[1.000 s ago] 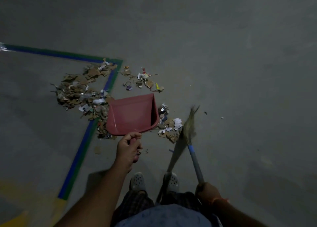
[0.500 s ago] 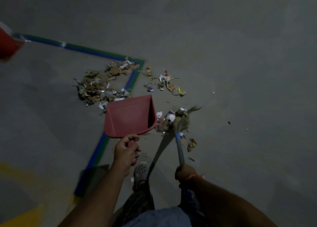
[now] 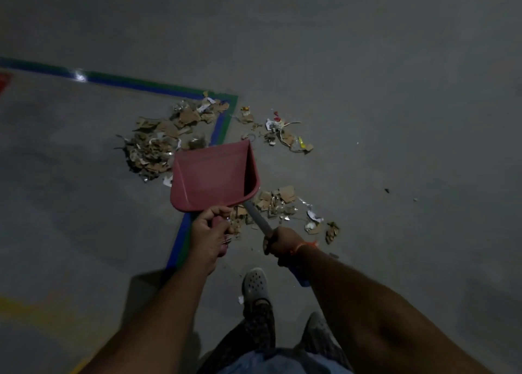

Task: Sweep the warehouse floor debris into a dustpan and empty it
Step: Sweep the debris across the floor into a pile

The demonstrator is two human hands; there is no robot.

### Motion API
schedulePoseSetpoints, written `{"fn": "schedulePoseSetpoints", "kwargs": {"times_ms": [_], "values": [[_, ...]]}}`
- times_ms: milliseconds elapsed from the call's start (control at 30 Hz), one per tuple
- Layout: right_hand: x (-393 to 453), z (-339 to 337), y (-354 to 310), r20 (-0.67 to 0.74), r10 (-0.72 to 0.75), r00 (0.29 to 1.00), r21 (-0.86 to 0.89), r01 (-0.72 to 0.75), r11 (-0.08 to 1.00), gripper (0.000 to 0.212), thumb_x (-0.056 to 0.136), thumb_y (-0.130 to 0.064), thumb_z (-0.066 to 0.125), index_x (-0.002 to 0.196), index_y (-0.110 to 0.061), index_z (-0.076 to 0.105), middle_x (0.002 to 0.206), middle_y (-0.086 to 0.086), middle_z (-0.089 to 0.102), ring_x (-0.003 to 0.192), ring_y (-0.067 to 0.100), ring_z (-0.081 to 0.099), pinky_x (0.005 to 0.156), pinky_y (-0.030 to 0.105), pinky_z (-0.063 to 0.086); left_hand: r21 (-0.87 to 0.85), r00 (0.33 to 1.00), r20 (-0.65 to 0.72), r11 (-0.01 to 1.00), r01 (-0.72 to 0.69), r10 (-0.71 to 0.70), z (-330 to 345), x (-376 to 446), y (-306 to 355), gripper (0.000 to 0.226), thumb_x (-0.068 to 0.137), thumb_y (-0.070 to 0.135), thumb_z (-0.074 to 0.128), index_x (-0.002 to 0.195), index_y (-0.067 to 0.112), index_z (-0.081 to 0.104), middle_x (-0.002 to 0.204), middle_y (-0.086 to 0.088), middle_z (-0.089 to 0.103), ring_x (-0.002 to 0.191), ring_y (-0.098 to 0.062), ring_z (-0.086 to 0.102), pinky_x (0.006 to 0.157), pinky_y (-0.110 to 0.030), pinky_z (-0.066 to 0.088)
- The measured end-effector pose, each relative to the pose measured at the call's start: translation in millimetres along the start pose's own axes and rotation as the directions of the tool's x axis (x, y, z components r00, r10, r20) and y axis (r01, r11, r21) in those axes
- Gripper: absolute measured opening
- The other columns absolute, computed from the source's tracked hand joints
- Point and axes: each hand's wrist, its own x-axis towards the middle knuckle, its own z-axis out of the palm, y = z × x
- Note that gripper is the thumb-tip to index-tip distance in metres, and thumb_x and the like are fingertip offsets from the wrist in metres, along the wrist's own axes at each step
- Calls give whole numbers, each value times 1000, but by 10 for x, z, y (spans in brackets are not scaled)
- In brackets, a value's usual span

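The left hand point(image 3: 210, 233) curls its fingers round the short handle of a red plastic dustpan point(image 3: 213, 175), which is held at the centre of the view with its open mouth facing 3 o'clock; whether its edge touches the grey concrete floor point(image 3: 381, 77) I cannot tell. The right hand point(image 3: 282, 243), wearing an orange thread wristband point(image 3: 303, 246), grips the grey shaft of a broom handle point(image 3: 258, 216) that runs up toward 11 o'clock and passes behind the dustpan's lower corner; the bristle end is hidden.

Torn brown cardboard and paper debris lies in three patches: a large heap point(image 3: 166, 142) at 10 o'clock of the dustpan, touching its far edge; a small scatter point(image 3: 282, 132) at 1 o'clock, apart from it; and a loose cluster point(image 3: 285, 204) at 4 o'clock, just beside the mouth and the broom handle.

A blue and green tape line point(image 3: 141, 84) makes a corner at 12 o'clock and runs down under the dustpan. A grey perforated clog point(image 3: 255, 284) stands at 6 o'clock.
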Motion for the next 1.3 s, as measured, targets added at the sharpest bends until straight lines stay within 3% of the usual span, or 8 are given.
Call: {"fn": "schedulePoseSetpoints", "kwargs": {"times_ms": [167, 267, 433, 733, 833, 1000, 1133, 1300], "values": [[-341, 169, 280, -82, -10, 997, 35, 13, 999, 19, 88, -7, 56, 76, -15, 68, 72, 0, 64, 61, 15, 61, 46, 24, 50, 8, 994, 105, 999, -38, 37, 127, -187, 2, 29, 88, -9, 56, 93, 16, 71, 66, -9, 61, 46, -15, 44, 48, -22, 31], [-605, 243, 592, -146, 36, 989, 110, -20, 994, 20, 90, -7, 54, 77, -13, 68, 70, 1, 62, 59, 16, 61, 44, 22, 48, 2, 987, 137, 996, -87, 86, 203, -379, -35, 32, 88, -9, 57, 89, 19, 72, 70, -5, 64, 54, -17, 52, 58, -31, 40], [-1048, 424, 1296, -252, 141, 957, 222, -85, 971, 21, 91, -7, 51, 78, -10, 67, 67, 1, 60, 58, 19, 60, 44, 25, 50, -16, 973, 202, 994, -109, 110, 295, -856, -224, 23, 91, -10, 56, 98, 9, 68, 72, -17, 57, 43, -10, 46, 37, -16, 28], [-1824, 1053, 2606, -357, 368, 859, 428, -199, 881, 23, 87, -2, 52, 67, -9, 63, 65, 10, 54, 55, 25, 50, 45, 29, 48, 44, 965, 256, 996, -75, 62, 125, -1662, -758, 27, 89, -11, 53, 99, 9, 69, 68, -16, 56, 41, -15, 39, 42, -16, 27], [-1916, 1247, 2788, -338, 415, 845, 457, -238, 857, 19, 88, -2, 52, 74, -4, 65, 64, 9, 54, 58, 26, 52, 44, 27, 48, 54, 970, 233, 995, -82, 67, -40, -1760, -828, 26, 89, -10, 54, 100, 9, 69, 68, -16, 57, 42, -15, 41, 42, -16, 28], [-1896, 1558, 2683, -268, 456, 849, 462, -302, 834, 11, 89, -3, 58, 86, 3, 67, 67, 10, 59, 60, 24, 56, 39, 23, 46, 51, 979, 196, 996, -71, 60, -363, -1764, -882, 25, 90, -5, 57, 98, 14, 71, 68, -11, 60, 46, -15, 43, 42, -18, 29], [-1556, 1783, 2344, -209, 416, 885, 362, -325, 874, 14, 85, -5, 63, 95, 3, 67, 79, 13, 62, 66, 26, 61, 41, 26, 51, 30, 987, 146, 997, -74, 69, -736, -1621, -944, 31, 88, -6, 58, 90, 22, 72, 67, -2, 63, 55, -19, 47, 52, -26, 34], [-801, 1993, 1496, -164, 297, 941, 138, -276, 951, 15, 83, -13, 68, 97, -7, 71, 98, 8, 68, 87, 24, 67, 74, 32, 61, 12, 996, 85, 999, -35, 34, -1379, -1331, -909, 25, 90, -6, 57, 98, 14, 70, 69, -14, 57, 44, -15, 38, 43, -18, 26]]}}
